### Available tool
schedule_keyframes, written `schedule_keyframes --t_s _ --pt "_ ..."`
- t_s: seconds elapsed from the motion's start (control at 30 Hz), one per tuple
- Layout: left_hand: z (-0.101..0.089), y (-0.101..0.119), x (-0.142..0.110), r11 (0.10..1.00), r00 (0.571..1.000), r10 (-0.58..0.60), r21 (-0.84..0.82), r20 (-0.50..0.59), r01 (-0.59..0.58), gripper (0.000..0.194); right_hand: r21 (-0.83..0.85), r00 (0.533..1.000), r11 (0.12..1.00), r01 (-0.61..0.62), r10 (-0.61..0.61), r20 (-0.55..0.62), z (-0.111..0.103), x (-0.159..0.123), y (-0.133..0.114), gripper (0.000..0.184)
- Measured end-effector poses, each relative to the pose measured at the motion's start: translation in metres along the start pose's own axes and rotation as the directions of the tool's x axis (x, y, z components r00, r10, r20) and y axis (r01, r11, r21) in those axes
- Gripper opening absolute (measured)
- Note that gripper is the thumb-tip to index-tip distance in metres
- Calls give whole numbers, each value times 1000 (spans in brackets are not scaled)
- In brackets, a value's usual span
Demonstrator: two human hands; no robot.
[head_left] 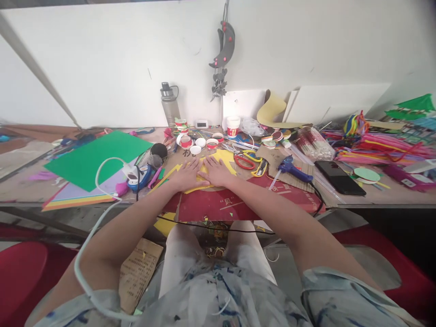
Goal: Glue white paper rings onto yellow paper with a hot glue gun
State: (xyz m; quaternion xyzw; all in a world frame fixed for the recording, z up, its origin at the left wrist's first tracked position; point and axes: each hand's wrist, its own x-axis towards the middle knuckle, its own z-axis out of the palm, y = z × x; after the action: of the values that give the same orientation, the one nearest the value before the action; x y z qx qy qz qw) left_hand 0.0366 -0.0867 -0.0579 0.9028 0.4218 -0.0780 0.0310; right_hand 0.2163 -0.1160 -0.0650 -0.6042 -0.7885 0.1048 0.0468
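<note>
My left hand (pixel 188 175) and my right hand (pixel 217 171) lie flat, side by side, fingers stretched out, pressing on a yellow sheet of paper (pixel 227 157) in the middle of the table. The yellow sheet rests partly on a dark red board (pixel 238 200) with printed characters, at the table's front edge. Red-handled scissors (pixel 244 161) lie just right of my right hand. A blue glue gun (pixel 293 169) with a black cord lies farther right on a piece of cardboard.
A green sheet (pixel 97 159) over a stack of coloured paper lies at left, next to a white cable and blue device (pixel 139 175). Small cups and tape rolls (pixel 190 143), a water bottle (pixel 170 105), a black phone (pixel 339 177) and pipe cleaners (pixel 381 145) crowd the table. Red chairs flank me.
</note>
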Motion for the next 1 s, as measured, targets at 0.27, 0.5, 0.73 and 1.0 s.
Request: schedule_keyframes --t_s 0.27,0.5,0.73,1.0 --pt "-3 1 -2 1000 1000 -14 22 8 13 110 8 1000 1000 -18 19 -16 -2 -10 32 87" --pt "-5 -1 -2 1000 1000 -25 10 8 25 111 9 998 998 -62 62 -33 -4 -15 43 88" --pt "-2 -8 0 999 999 -48 -10 9 48 108 53 998 997 -48 51 -48 -6 -15 39 88" --pt "-4 -30 12 947 989 -91 -318 -119 49 87 287 954 954 -84 161 -254 -16 -11 45 71"
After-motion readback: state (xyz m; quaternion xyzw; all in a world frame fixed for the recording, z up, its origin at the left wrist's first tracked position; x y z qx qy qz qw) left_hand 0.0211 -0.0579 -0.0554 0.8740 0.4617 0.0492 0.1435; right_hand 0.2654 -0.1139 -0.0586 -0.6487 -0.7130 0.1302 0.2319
